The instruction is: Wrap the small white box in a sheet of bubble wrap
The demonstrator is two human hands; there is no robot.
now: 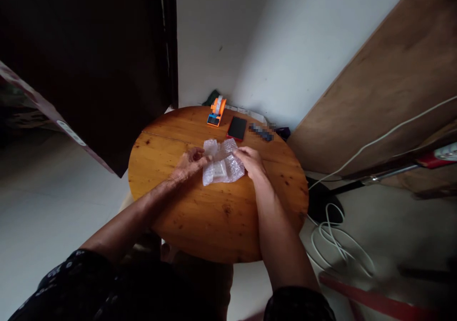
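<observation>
A crumpled sheet of clear bubble wrap (236,170) lies on the round wooden table, partly folded over. A small pale, flat rectangular thing (219,169) shows through it at the front; its kind cannot be made out. My left hand (193,163) is at the wrap's left side, fingers curled, with the thumb and fingertips closed on its edge. From the right, my right hand (253,160) pinches the wrap's upper right part between thumb and fingers.
Behind the wrap on the wooden table (200,216) stand an orange and blue tape dispenser (216,111), a dark phone-like slab with red edges (236,128) and a blurred dark object (261,132). A white wall (228,40) rises behind. White cable (335,235) coils on the floor at right.
</observation>
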